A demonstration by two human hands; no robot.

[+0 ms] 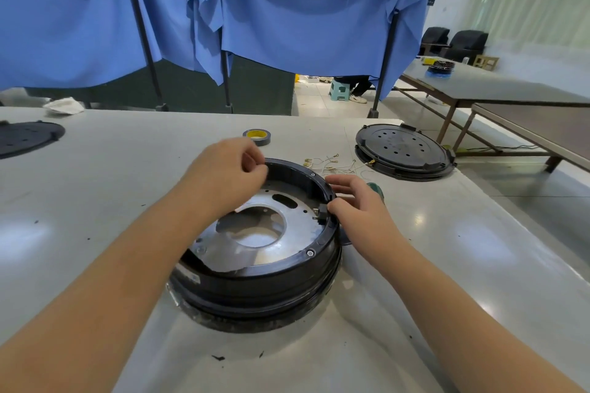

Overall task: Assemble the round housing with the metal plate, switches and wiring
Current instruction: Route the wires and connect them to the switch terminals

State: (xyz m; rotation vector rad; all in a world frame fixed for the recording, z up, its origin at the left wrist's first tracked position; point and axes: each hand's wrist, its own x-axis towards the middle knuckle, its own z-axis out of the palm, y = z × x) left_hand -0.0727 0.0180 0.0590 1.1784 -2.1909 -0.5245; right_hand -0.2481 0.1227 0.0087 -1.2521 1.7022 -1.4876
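Near bench front edge: round black plastic housing (255, 268) | silver metal plate (287, 223) seated; black switch (321, 211) at rim | left hand (228, 177) fingers pinch rim; right hand (357, 201) fingers curl on switch | white wiring (332, 164) loose, unfitted.

— Where does the round housing (255, 268) sit from my view?

— Mid-bench (399, 313), right in front of me, with the metal plate (287, 230) lying inside it.

— And my hands?

— My left hand (228, 174) is on its far-left rim, my right hand (356, 201) on the right rim by a switch (321, 212).

— Behind it?

— The tape roll (257, 136) behind, loose wiring (332, 164) behind-right, then a round lid (404, 150) further right. Another lid (25, 137) lies far left.
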